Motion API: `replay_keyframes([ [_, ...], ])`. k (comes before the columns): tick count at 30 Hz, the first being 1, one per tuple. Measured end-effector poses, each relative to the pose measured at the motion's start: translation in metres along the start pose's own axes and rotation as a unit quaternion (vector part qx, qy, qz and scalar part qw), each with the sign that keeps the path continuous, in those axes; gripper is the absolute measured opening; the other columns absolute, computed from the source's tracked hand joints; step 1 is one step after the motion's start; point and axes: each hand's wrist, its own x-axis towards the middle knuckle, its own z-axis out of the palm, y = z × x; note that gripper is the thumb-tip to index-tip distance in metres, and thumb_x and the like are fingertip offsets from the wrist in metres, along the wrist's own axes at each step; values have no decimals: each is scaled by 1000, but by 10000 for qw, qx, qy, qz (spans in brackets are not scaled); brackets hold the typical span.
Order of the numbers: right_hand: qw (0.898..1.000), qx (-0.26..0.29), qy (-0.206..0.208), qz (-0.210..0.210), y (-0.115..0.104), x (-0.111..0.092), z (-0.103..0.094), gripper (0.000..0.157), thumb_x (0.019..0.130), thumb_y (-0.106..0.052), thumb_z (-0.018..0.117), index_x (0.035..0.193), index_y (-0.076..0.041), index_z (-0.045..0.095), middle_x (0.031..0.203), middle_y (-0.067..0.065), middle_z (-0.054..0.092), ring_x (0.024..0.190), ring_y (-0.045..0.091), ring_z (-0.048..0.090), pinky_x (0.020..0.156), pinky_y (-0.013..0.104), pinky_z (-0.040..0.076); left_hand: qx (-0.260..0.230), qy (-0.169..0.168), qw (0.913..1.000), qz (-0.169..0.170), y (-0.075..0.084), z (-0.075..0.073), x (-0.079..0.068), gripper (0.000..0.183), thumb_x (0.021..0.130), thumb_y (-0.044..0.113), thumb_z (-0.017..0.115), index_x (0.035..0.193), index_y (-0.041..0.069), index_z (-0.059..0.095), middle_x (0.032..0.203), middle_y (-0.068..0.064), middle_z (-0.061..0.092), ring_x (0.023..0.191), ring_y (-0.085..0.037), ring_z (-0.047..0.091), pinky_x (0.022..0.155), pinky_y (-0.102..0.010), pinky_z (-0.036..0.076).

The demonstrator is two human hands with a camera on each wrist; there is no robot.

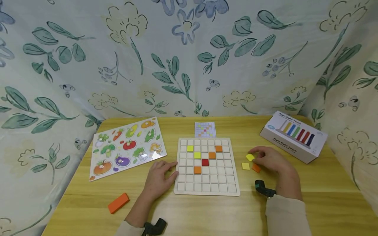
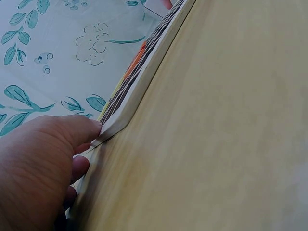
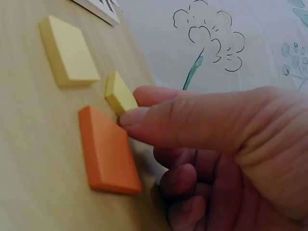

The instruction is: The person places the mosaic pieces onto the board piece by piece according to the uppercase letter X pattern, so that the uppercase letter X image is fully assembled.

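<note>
A wooden grid board (image 1: 189,187) lies in the middle of the table, with two yellow tiles, several orange tiles and one red tile (image 1: 205,162) in its cells. My left hand (image 1: 159,178) rests at the board's left edge; in the left wrist view the thumb touches the edge. To the right of the board, my right hand (image 1: 270,159) pinches a yellow square tile (image 3: 118,91) between thumb and index finger. A second yellow tile (image 3: 72,50) and an orange tile (image 3: 109,151) lie on the table close by the fingertips.
A small pattern card (image 1: 197,128) sits behind the board. At the left is a vegetable picture board (image 1: 110,158), with an orange block (image 1: 118,203) nearer the front. A white box (image 1: 290,144) stands at the back right, before a floral curtain (image 1: 183,65).
</note>
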Motion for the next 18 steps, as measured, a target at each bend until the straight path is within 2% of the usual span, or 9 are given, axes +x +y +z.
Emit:
replay_keyframes([
  [5, 10000, -37, 31, 33, 2, 3, 1, 40, 96, -25, 69, 133, -13, 61, 101, 11, 53, 91, 26, 50, 73, 36, 39, -10, 35, 10000, 38, -1, 1, 0, 37, 88, 33, 79, 123, 23, 75, 92, 8, 64, 88, -10, 49, 81, -32, 42],
  [10, 9999, -45, 58, -112, 5, 4, 3, 43, 94, -26, 73, 132, -10, 60, 97, 10, 53, 88, 25, 50, 71, 34, 39, -28, 29, 10000, 54, -1, 2, -1, 37, 88, 33, 79, 123, 23, 76, 91, 9, 63, 88, -9, 48, 81, -32, 42],
  [18, 9997, -19, 163, -191, 6, 5, 6, 41, 95, -24, 72, 130, -9, 59, 94, 10, 52, 84, 24, 51, 69, 33, 41, -35, 59, 9999, 81, -1, 2, 0, 37, 88, 33, 80, 123, 24, 75, 92, 9, 64, 88, -9, 48, 80, -32, 42],
])
